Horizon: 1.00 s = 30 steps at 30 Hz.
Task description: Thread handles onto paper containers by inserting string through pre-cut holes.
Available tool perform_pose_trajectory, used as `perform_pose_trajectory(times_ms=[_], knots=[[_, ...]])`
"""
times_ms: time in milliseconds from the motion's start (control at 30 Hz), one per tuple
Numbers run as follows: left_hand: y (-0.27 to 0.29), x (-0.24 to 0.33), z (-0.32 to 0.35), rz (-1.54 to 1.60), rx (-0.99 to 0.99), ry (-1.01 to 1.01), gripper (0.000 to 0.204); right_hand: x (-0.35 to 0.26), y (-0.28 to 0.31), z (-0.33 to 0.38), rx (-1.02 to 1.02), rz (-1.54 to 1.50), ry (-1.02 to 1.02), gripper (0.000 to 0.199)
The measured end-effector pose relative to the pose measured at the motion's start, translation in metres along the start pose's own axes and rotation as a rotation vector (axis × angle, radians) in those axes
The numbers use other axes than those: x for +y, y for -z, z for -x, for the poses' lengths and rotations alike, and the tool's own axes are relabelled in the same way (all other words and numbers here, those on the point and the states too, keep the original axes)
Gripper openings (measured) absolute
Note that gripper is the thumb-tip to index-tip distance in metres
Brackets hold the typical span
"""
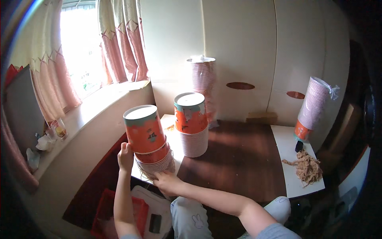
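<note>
Both my hands on the tilted cup stack

The stack of orange paper cups leans at the table's near left edge; my left hand presses flat fingers against its side, my right hand cups its base. Best kept supported underneath, clear of the upright stack behind.

Curtains: pink and cream — at ten o'clock, by the window.
Tall wrapped cup stack: twelve o'clock, against the wall.
Tangle of twine: four o'clock — on a white board.
Red crate: seven o'clock.
</note>
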<state>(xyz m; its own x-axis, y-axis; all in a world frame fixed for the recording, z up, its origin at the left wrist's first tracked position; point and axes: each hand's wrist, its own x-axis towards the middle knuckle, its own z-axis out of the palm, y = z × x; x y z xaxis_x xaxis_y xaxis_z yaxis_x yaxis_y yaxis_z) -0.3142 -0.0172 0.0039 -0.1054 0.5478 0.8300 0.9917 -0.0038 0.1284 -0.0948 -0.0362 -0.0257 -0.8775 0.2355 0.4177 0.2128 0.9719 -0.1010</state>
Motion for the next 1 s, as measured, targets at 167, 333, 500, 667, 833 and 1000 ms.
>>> perform_pose_trajectory(times_ms=[167, 333, 500, 667, 833, 1000], knots=[[0.012, 0.017, 0.01, 0.019, -0.062, 0.054, 0.014, 0.008, -0.051, 0.025, -0.148, -0.442, -0.215, 0.022], [0.047, 0.079, -0.032, -0.102, 0.276, 0.023, 0.04, -0.028, 0.027, 0.069, -0.285, -0.513, 0.007, 0.021], [0.034, 0.188, -0.095, 0.146, 0.013, -0.332, 0.039, -0.023, 0.052, 0.137, -0.13, -0.123, -0.015, 0.031], [-0.051, 0.229, -0.144, 0.005, -0.076, -0.36, 0.049, -0.027, 0.026, 0.195, -0.066, -0.76, -0.453, 0.039], [-0.08, 0.241, -0.166, 0.194, -0.202, -0.157, 0.015, -0.029, 0.013, 0.189, 0.158, -0.61, -0.32, 0.049], [-0.076, 0.231, -0.179, 0.22, -0.209, -0.101, 0.008, -0.045, 0.008, 0.193, -0.08, -0.728, -0.325, 0.043]])
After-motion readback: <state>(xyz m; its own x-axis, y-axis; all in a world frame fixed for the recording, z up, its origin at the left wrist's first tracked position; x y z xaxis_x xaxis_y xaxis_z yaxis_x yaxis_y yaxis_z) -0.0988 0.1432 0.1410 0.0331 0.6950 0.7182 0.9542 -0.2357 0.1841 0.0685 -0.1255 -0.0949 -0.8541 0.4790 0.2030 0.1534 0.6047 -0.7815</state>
